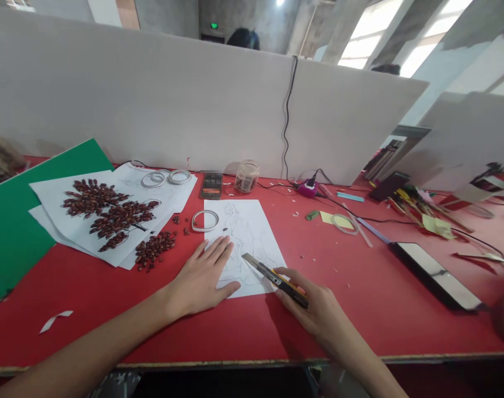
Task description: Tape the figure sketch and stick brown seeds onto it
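A sheet of white paper (262, 232) with a faint line drawing lies on the red table in front of me. My left hand (208, 271) rests flat on its left side, fingers spread. In my right hand (304, 298) is a utility knife (277, 279), gripped by its black and yellow handle. The blade is out and points up and left over the lower middle of the drawing; whether its tip touches the paper I cannot tell. Near the paper's left edge lies a tape roll (205, 220). A pile of brown seeds (155, 250) sits left of my left hand.
Papers with seeds set out in leafy clusters (98, 204) overlap a green board (15, 232) at left. A glass jar (247, 177) and a calculator-like phone (211, 186) stand behind. Rightward are a purple power adapter (308, 188), a cable and a glossy tablet-like device (438, 275).
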The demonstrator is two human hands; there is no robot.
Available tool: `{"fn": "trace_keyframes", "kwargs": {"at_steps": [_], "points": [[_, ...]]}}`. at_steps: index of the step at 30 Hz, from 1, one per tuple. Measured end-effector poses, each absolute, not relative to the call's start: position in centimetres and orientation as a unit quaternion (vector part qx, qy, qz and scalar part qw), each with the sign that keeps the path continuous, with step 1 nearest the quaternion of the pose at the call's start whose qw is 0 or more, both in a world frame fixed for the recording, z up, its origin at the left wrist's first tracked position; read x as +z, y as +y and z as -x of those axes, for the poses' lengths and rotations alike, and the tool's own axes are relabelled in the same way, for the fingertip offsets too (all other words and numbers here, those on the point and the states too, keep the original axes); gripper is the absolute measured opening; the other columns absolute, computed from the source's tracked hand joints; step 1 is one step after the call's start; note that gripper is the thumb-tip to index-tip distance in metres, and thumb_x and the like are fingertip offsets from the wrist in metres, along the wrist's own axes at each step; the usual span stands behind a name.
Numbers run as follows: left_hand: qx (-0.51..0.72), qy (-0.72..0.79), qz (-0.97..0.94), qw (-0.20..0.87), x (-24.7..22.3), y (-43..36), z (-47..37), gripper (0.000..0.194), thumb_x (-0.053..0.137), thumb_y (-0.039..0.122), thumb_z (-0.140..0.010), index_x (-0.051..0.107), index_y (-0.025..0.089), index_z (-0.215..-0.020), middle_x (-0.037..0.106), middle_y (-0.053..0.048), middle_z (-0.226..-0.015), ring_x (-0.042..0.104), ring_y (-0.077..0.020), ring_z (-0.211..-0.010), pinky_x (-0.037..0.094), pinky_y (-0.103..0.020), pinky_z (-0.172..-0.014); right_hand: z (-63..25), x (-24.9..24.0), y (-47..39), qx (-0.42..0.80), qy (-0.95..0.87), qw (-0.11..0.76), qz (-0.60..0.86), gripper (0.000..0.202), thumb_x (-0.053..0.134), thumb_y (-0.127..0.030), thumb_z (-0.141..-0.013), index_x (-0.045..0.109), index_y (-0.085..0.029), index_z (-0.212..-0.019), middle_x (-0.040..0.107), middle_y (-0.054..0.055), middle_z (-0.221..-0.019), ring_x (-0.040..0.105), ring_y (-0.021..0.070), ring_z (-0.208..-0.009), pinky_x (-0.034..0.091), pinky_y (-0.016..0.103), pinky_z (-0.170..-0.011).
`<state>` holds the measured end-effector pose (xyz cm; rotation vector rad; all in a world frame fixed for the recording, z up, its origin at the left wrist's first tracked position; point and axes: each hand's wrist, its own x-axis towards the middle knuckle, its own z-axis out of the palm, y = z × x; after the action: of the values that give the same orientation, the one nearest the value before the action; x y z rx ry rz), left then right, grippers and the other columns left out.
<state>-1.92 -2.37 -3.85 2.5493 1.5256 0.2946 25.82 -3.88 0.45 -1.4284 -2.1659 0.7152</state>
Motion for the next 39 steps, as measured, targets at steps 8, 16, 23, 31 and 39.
{"fn": "trace_keyframes", "kwargs": {"at_steps": [8, 16, 23, 31, 39], "points": [[0.104, 0.495, -0.858, 0.089, -3.7, -2.4, 2.4, 0.076, 0.037, 0.06, -0.102, 0.017, 0.018, -0.162, 0.016, -0.009, -0.169, 0.017, -0.0274, -0.156, 0.018, -0.051, -0.125, -26.1, -1.6, -5.6, 0.17, -0.811, 0.235, 0.508, 0.037, 0.045, -0.037, -0.102, 0.07, -0.019, -0.122, 0.07, 0.013, -0.101, 0.072, 0.0224, -0.078, 0.059, 0.034, -0.067], [0.116, 0.482, -0.864, 0.085, -3.7, -2.4, 2.4, 0.074, 0.039, 0.057, -0.102, 0.017, 0.02, -0.162, 0.021, -0.009, -0.168, 0.02, -0.0257, -0.155, 0.017, -0.049, -0.125, -25.6, -1.8, -6.2, 0.166, -0.82, 0.233, 0.495, 0.036, 0.043, -0.033, -0.102, 0.07, -0.019, -0.121, 0.067, 0.013, -0.1, 0.07, 0.0204, -0.075, 0.058, 0.034, -0.066], [0.124, 0.479, -0.865, 0.079, -3.9, -2.5, 2.4, 0.067, 0.042, 0.057, -0.102, 0.023, 0.031, -0.161, 0.017, -0.006, -0.169, 0.02, -0.0276, -0.155, 0.018, -0.052, -0.124, -25.5, -1.8, -6.1, 0.161, -0.827, 0.218, 0.492, 0.035, 0.042, -0.03, -0.103, 0.069, -0.019, -0.122, 0.067, 0.013, -0.104, 0.071, 0.0216, -0.08, 0.059, 0.034, -0.069], [0.104, 0.49, -0.86, 0.097, -3.5, -2.6, 2.3, 0.067, 0.041, 0.059, -0.102, 0.021, 0.033, -0.161, 0.014, -0.004, -0.169, 0.017, -0.0254, -0.156, 0.018, -0.053, -0.125, -25.5, -1.7, -6.0, 0.162, -0.835, 0.207, 0.484, 0.037, 0.039, -0.031, -0.104, 0.068, -0.017, -0.123, 0.067, 0.014, -0.103, 0.072, 0.0218, -0.078, 0.06, 0.034, -0.068], [0.121, 0.486, -0.861, 0.088, -3.5, -2.5, 2.3, 0.066, 0.041, 0.059, -0.102, 0.024, 0.034, -0.16, 0.018, -0.004, -0.169, 0.019, -0.0259, -0.155, 0.019, -0.053, -0.124, -24.4, -1.0, -6.4, 0.176, -0.83, 0.207, 0.488, 0.035, 0.041, -0.031, -0.103, 0.069, -0.021, -0.122, 0.068, 0.012, -0.102, 0.071, 0.0206, -0.075, 0.059, 0.032, -0.065]]}}
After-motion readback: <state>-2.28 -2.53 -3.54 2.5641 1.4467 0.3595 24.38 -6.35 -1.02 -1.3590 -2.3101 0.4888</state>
